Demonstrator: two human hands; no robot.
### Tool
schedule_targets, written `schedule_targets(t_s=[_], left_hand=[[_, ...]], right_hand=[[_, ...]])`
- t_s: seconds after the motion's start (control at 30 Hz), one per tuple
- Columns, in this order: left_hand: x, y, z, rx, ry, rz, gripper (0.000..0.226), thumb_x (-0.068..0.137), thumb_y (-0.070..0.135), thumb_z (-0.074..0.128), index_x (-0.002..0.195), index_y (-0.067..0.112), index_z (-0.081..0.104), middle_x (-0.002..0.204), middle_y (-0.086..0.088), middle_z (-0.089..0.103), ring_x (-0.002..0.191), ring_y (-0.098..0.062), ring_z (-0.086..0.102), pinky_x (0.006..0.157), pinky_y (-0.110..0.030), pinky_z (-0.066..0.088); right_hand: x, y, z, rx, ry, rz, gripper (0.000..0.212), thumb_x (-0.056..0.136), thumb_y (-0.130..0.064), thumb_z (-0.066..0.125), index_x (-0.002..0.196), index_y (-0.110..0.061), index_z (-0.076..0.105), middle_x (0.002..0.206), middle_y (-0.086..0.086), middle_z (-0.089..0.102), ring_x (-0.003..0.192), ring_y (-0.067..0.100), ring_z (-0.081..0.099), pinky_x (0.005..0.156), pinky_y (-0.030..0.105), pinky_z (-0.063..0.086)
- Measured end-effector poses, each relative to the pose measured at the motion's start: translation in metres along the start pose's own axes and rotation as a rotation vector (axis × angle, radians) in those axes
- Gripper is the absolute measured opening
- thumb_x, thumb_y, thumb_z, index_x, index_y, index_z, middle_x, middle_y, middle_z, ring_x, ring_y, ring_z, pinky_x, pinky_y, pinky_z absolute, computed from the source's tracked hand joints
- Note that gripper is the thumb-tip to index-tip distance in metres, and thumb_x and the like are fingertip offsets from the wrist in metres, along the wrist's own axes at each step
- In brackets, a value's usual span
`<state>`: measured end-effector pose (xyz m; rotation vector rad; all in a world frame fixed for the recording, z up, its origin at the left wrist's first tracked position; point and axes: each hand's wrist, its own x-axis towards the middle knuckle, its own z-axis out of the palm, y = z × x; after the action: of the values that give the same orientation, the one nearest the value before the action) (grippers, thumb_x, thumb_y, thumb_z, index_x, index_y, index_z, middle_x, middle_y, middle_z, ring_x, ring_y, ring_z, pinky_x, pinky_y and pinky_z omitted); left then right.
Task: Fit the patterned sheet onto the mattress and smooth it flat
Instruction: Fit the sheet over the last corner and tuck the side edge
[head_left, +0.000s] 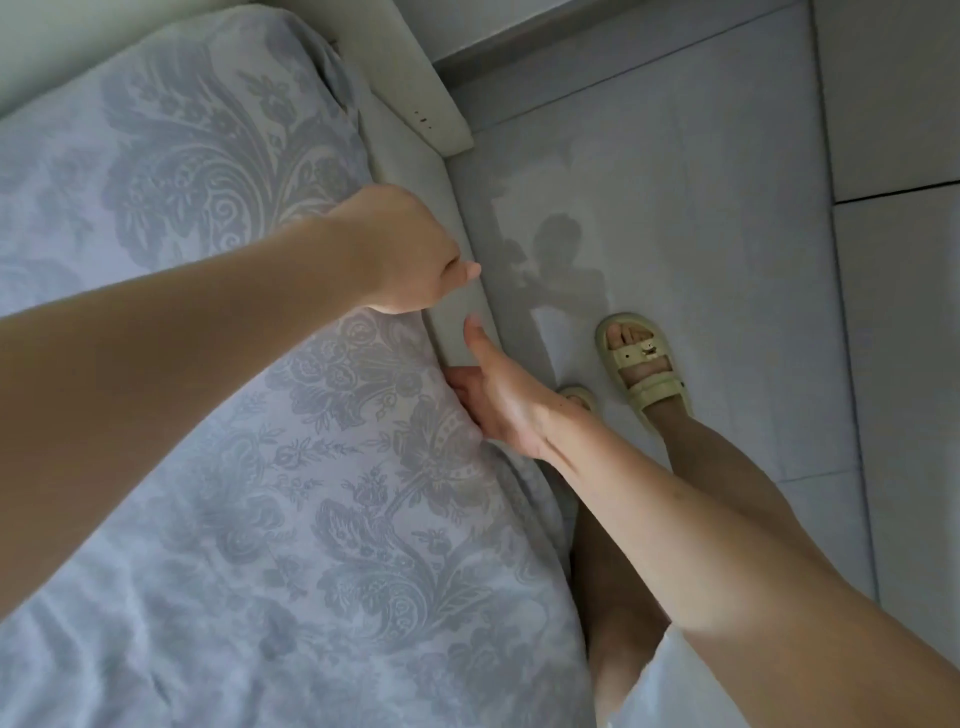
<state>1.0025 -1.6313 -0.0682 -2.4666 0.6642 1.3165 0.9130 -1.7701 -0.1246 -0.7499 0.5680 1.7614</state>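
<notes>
Closest to me the sheet (291, 493) already lies over the top of the mattress, which is hidden beneath it, a little rumpled at the near end. Its edge runs down the side by the person's legs.

Further along, the right hand (501, 405) is at that edge. Its fingers (460, 382) lie fairly straight against the sheeted side and press the cloth in, thumb stuck out, gripping nothing I can see. Just beyond, the left hand (402, 249) is balled up over the edge, fingers curled under, seemingly pinching the cloth, though the tips are hidden.

To do this well, I reckon the left should draw the edge taut along the side while the right slides down into the gap by the bed frame (415, 166), pushing the slack under. So the cloth sits under both hands, its hem below the fingers.

Past them the far corner looks covered. A sandal (641, 358) stands on the floor (701, 234).
</notes>
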Motion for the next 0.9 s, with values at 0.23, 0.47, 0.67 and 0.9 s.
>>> schedule_targets(t_s=[0.23, 0.47, 0.67, 0.9], left_hand=[[-0.014, 0.015, 0.019, 0.134, 0.021, 0.051, 0.063, 0.099, 0.044, 0.010, 0.108, 0.014, 0.064, 0.110, -0.008, 0.064, 0.109, -0.029, 0.054, 0.091, -0.040, 0.044], [-0.012, 0.036, 0.024, 0.181, 0.104, 0.062, 0.066, 0.099, 0.043, 0.009, 0.096, 0.009, 0.066, 0.099, -0.010, 0.067, 0.102, -0.031, 0.058, 0.081, -0.036, 0.044], [-0.036, 0.075, 0.056, 0.125, 0.133, 0.132, 0.062, 0.099, 0.042, 0.011, 0.097, 0.011, 0.065, 0.100, -0.007, 0.067, 0.101, -0.028, 0.056, 0.085, -0.036, 0.046], [-0.023, 0.087, 0.046, 0.178, -0.027, 0.059, 0.063, 0.101, 0.042, 0.010, 0.111, 0.009, 0.062, 0.113, -0.013, 0.062, 0.111, -0.030, 0.054, 0.084, -0.034, 0.041]], right_hand=[[0.028, 0.007, 0.028, 0.057, 0.102, -0.138, 0.096, 0.070, -0.089, 0.018, 0.130, -0.025, 0.056, 0.131, 0.006, 0.060, 0.121, 0.023, 0.055, 0.108, 0.041, 0.038], [-0.009, 0.075, -0.022, 0.360, 0.510, -0.402, 0.067, 0.099, -0.054, 0.015, 0.118, -0.007, 0.058, 0.108, 0.014, 0.067, 0.092, 0.020, 0.065, 0.080, 0.029, 0.051], [-0.016, 0.122, -0.021, 0.391, 0.448, -0.323, 0.047, 0.099, -0.049, 0.027, 0.117, -0.020, 0.058, 0.118, 0.005, 0.063, 0.107, 0.020, 0.058, 0.085, 0.031, 0.047], [-0.031, 0.150, 0.001, 0.332, 0.414, -0.466, 0.045, 0.097, -0.051, 0.029, 0.112, -0.027, 0.063, 0.123, 0.000, 0.064, 0.119, 0.016, 0.055, 0.110, 0.038, 0.036]])
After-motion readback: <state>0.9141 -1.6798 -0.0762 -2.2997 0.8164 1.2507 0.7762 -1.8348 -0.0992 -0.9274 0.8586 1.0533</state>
